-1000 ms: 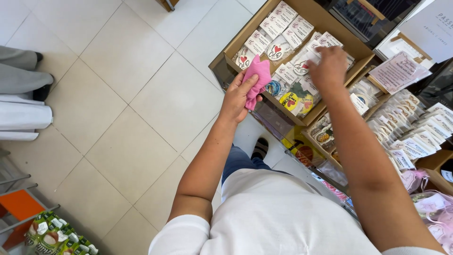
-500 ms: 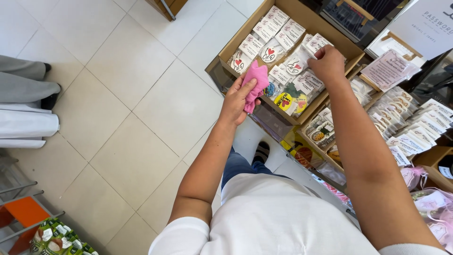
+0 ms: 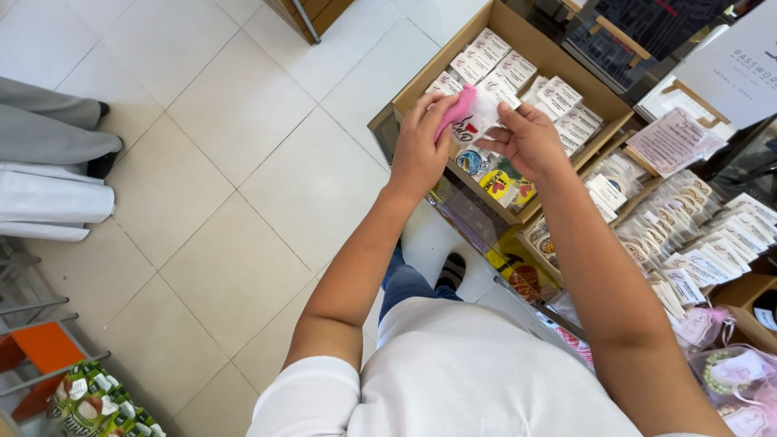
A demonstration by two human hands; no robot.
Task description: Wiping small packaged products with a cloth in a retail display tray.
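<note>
Left hand (image 3: 421, 146) raised over the near rim of a cardboard box (image 3: 558, 61), fingers curled and closed around a pink cloth-like item (image 3: 455, 109), thumb pressing it from below, knuckles toward the camera. Right hand (image 3: 526, 142) just beside it, fingertips pinched on a small clear packet (image 3: 486, 109) that touches the pink item; remaining fingers loosely bent, not fully clenched. Both hands nearly meeting above the box, the pink item and packet held between them, clear of the contents below. Inside the box, rows of small white packets (image 3: 518, 73) standing on edge toward the far side, and a few colourful round stickers or badges (image 3: 494, 174) lying at the near side, directly under the right wrist. To the right, further rows of small carded goods (image 3: 696, 243) on a display shelf, and a pink printed sheet (image 3: 672, 142) lying flat near them. White tiled floor (image 3: 243, 162) to the left, with another person's grey trouser leg and dark shoe (image 3: 101, 158) at the far left edge. Bottom left, an orange metal rack (image 3: 36, 348) with green-and-white packaged goods (image 3: 89, 400).
</note>
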